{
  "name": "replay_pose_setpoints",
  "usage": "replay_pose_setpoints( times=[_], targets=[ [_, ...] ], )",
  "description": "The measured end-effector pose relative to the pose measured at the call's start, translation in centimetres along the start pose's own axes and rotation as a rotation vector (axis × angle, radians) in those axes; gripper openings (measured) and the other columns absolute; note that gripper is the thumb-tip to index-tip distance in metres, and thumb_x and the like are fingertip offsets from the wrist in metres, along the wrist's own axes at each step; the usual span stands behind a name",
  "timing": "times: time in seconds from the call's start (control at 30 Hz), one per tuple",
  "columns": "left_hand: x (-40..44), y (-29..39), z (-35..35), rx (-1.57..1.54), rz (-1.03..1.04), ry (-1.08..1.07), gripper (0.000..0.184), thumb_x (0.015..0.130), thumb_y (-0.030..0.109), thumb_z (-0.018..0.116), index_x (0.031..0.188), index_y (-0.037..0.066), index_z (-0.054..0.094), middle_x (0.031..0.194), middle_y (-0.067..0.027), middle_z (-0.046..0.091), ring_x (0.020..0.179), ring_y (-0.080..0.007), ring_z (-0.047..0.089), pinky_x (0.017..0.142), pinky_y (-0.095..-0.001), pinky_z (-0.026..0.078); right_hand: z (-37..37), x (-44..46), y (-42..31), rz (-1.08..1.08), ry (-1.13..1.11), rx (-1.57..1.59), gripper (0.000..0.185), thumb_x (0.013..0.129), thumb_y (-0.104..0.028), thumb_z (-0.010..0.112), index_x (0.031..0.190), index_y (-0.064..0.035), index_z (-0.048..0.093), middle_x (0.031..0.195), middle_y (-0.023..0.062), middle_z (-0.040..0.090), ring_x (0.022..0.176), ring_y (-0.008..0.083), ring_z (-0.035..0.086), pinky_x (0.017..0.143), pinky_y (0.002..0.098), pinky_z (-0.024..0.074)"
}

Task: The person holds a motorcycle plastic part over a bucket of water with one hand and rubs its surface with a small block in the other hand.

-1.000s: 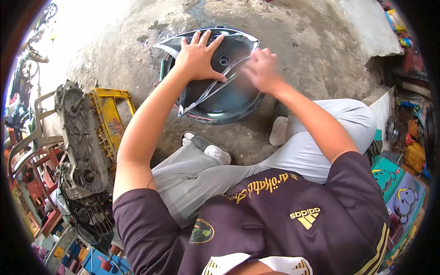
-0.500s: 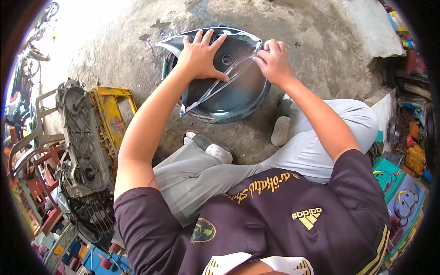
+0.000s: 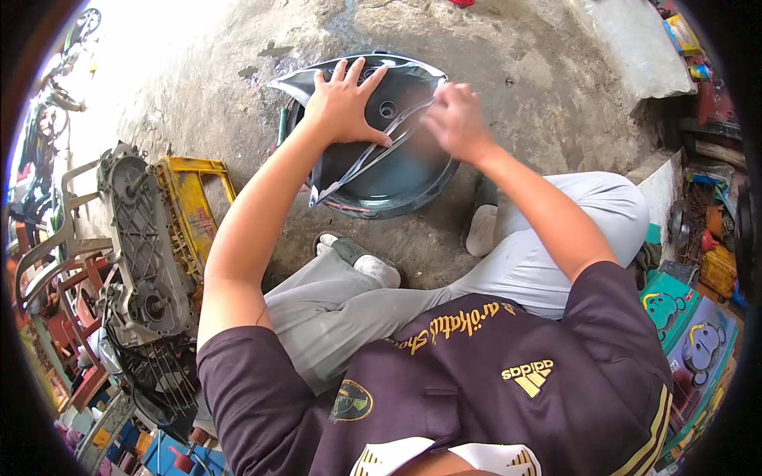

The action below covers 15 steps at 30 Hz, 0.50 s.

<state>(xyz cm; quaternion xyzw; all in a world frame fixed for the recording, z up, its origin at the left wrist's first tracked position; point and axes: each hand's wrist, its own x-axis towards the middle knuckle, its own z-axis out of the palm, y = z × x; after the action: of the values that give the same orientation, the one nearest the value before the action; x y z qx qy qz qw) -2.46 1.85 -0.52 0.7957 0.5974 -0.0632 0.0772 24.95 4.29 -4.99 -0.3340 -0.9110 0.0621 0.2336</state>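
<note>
A dark, glossy triangular panel [image 3: 337,159] with pale, shiny edges lies across a round black basin [image 3: 397,202] on the floor. It looks like a vehicle part, but I cannot tell its exact kind. My left hand [image 3: 343,107] presses flat on the panel, fingers spread toward its far edge and thumb near the front rim. At the panel's right corner is my right hand [image 3: 459,123], blurred by motion, with its fingers curled inward. Whatever they may hold is hidden.
A grey metal engine casing [image 3: 143,238] stands at the left beside a yellow crate [image 3: 190,210]. Boxes with cartoon drawings [image 3: 698,349] are at the right. A concrete slab [image 3: 635,55] lies at the upper right. My shoes [image 3: 373,270] are just below the basin.
My right hand has shifted slightly left and down along the panel's right corner and is now blurred. My left hand keeps its place on the panel. The view has moved slightly.
</note>
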Motion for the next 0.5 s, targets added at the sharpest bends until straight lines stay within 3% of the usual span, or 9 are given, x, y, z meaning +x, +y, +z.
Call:
replay_pose_setpoints(
  times=[0.07, 0.23, 0.5],
  targets=[
    [-0.1, -0.1, 0.2, 0.009, 0.010, 0.022, 0.143, 0.056, 0.086, 0.085, 0.173, 0.026, 0.028, 0.175, -0.0216, 0.031, 0.160, -0.0443, 0.031, 0.121, -0.0738, 0.031, 0.6, 0.1, 1.9, 0.124, 0.068, -0.027, 0.021, 0.088, -0.031, 0.083, 0.089, -0.0117, 0.076, 0.108, 0.0067, 0.058, 0.105, 0.0309, 0.055, 0.087, 0.0468, 0.0474],
    [0.0, 0.0, 0.1, 0.010, 0.011, 0.009, 0.145, 0.055, 0.090, 0.082, 0.173, 0.027, 0.027, 0.174, -0.0215, 0.033, 0.160, -0.0452, 0.031, 0.121, -0.0747, 0.031, 0.4, -0.8, -1.8, -0.057, -0.043, 0.039, 0.019, 0.088, -0.032, 0.083, 0.090, -0.0138, 0.077, 0.111, 0.0050, 0.060, 0.108, 0.0297, 0.056, 0.090, 0.0456, 0.0472],
    [-0.1, -0.1, 0.2, 0.006, 0.007, 0.019, 0.141, 0.057, 0.086, 0.085, 0.172, 0.026, 0.029, 0.174, -0.0219, 0.033, 0.160, -0.0439, 0.031, 0.121, -0.0734, 0.031, 0.7, -0.7, 0.3, 0.083, -0.011, -0.026, 0.020, 0.088, -0.034, 0.083, 0.094, -0.0151, 0.078, 0.109, 0.0040, 0.060, 0.111, 0.0281, 0.057, 0.088, 0.0448, 0.0484]
  ],
)
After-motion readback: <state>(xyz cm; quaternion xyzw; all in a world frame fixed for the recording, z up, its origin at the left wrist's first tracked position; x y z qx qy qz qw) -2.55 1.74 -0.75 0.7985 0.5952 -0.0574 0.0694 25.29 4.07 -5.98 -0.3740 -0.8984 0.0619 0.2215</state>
